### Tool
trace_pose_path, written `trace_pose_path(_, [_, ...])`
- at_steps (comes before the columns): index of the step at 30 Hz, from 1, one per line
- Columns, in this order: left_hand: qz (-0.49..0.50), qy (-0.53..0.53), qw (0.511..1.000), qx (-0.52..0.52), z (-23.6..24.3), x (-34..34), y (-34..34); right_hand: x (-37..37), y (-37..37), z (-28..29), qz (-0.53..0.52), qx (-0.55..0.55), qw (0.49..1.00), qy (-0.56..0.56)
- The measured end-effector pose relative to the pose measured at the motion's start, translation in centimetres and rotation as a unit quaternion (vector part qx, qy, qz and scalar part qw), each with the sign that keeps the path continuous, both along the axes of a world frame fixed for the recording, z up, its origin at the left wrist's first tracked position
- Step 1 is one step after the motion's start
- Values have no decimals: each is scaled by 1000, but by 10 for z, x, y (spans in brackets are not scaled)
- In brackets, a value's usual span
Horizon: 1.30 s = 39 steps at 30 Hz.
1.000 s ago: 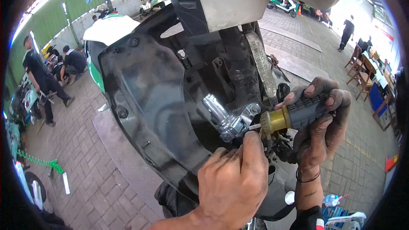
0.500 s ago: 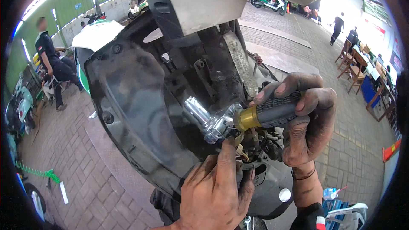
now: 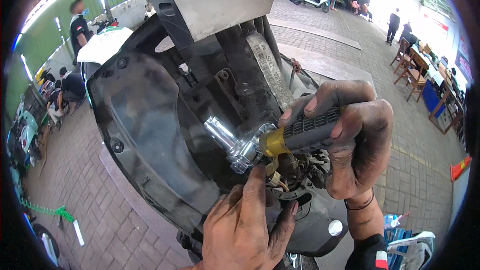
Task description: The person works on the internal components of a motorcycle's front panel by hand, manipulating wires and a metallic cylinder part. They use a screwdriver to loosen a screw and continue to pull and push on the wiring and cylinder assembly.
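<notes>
My right hand (image 3: pixel 357 140) is wrapped round the black ribbed grip of a socket wrench (image 3: pixel 307 132), with a yellow collar below the grip. Its chrome head carries a long shiny socket (image 3: pixel 220 132) that points up and left over the scooter's dark inner panel (image 3: pixel 140 105). My left hand (image 3: pixel 240 225) lies below, back upward. Its index finger is stretched out, the tip at the underside of the chrome head, and its thumb stands apart. The other left fingertips are partly hidden. Loose wires and connectors (image 3: pixel 277 180) show between the hands. Both hands are smeared with dark grease.
A pale scooter cover (image 3: pixel 220 0) overhangs the work at the top. Beneath it runs a frame tube with a label (image 3: pixel 270 70). People (image 3: pixel 72 87) stand and crouch at the left. Chairs (image 3: pixel 415 72) and a long table stand at the right, with an orange cone (image 3: pixel 459 169) nearer.
The view has shifted a little, so the scooter sits further left. Both hands keep their hold and place on the wrench. At the left, people in the background have changed position.
</notes>
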<state>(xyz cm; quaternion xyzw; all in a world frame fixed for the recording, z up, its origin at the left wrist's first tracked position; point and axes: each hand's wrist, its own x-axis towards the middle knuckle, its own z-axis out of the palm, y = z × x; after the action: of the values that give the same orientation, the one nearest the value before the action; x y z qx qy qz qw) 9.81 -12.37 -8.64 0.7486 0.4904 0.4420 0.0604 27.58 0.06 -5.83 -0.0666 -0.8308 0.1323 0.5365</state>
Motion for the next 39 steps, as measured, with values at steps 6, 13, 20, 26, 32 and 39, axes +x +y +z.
trace_pose_path(6, [0, 11, 1000, 1, -1, -5, 3, -10, 2, -10, 36, -8, 995, 89])
trace_pose_path(13, [-14, -27, 997, 72, -17, -4, 3, -12, -8, -11, 10, -31, 996, 88])
trace_pose_path(20, [9, 13, 1000, -19, 2, -5, 0, -15, -10, -12, 22, -45, 991, 125])
trace_pose_path(26, [6, -16, 1000, 7, -7, -3, -1, -20, -10, -13, 27, -59, 988, 143])
trace_pose_path(32, [-5, -29, 998, 58, -13, -3, 2, -15, -6, -16, 34, -49, 988, 145])
trace_pose_path(39, [22, -117, 984, -133, 40, 8, -6, -10, -2, -15, 31, -19, 993, 116])
